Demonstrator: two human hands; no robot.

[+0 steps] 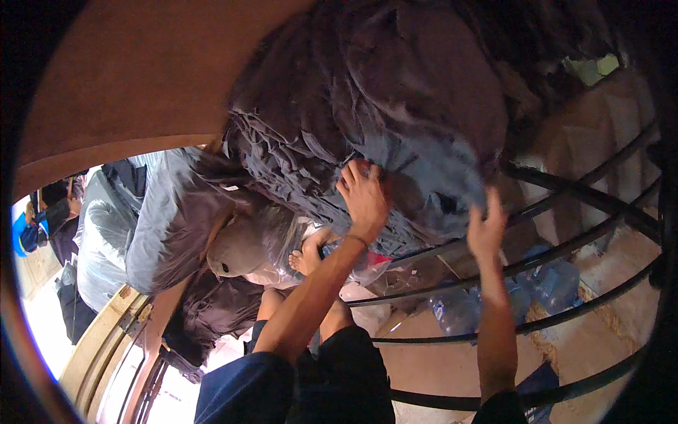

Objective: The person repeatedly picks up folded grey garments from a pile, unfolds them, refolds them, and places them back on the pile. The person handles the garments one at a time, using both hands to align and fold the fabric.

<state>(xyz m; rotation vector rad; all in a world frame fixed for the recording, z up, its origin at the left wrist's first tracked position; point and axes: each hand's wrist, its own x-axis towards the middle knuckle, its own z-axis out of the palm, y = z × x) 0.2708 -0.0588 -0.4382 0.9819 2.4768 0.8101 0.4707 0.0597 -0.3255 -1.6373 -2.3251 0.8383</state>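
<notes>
A large heap of dark grey cloth [417,85] fills the upper middle, its left side gathered into many small folds. At its near side, my left hand [364,201] has its fingers bent into the fabric and grips it. My right hand [486,230] is raised at the heap's right edge, slightly blurred, with thumb and fingers apart. Its fingertips are beside or touching a blue-grey, smeared part of the cloth. Both forearms reach up from below, and my bare foot [307,258] shows below the heap.
Curved black metal rails [565,265] run along the right. Clear plastic bottles [455,311] lie beyond them. Plastic-wrapped dark bundles [173,230] stand at left, near a pale wooden beam [99,339]. A brown surface [141,78] covers the upper left. Another person's blue clothing [28,233] shows far left.
</notes>
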